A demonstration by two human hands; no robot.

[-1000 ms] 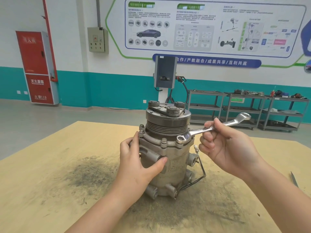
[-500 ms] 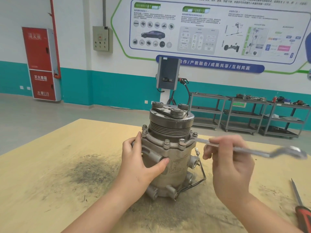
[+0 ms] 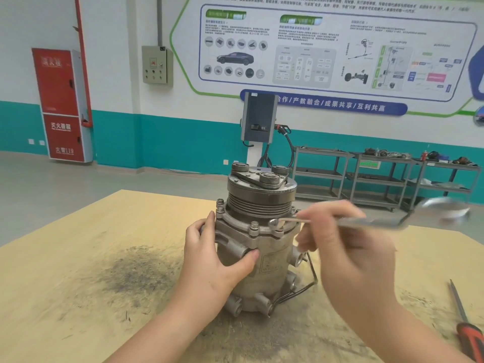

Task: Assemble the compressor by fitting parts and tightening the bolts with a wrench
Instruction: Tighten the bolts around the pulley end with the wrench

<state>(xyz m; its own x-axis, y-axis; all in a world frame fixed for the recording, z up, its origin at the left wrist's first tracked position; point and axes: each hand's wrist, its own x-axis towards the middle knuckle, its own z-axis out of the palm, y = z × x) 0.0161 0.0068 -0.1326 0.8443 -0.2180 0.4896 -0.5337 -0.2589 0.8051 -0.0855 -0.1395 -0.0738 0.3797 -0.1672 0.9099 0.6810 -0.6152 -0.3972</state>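
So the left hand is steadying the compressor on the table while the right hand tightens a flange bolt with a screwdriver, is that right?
Not quite: the tool in the right hand is a wrench, its end on a flange bolt, as the head view shows. The screwdriver lies untouched on the table at the right edge. The left hand does steady the compressor.
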